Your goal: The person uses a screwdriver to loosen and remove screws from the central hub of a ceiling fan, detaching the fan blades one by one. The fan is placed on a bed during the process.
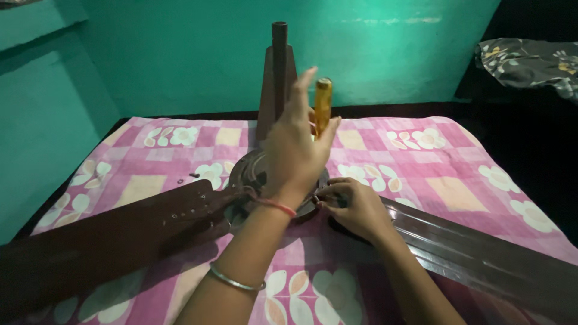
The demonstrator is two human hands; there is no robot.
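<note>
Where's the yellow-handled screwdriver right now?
Upper centre of the head view: the yellow-handled screwdriver stands upright in the left hand, above the brown fan hub.

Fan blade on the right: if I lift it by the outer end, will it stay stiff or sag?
The right blade looks like long, thin ribbed metal, so it is probably fairly stiff but may flex at the tip. Its root sits at the hub under the right hand, so lifting it would likely tilt the whole fan.

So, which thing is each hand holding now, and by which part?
Left hand holds the amber-handled screwdriver by its handle. Right hand pinches something small at the fan hub; what, cannot be told.
</note>
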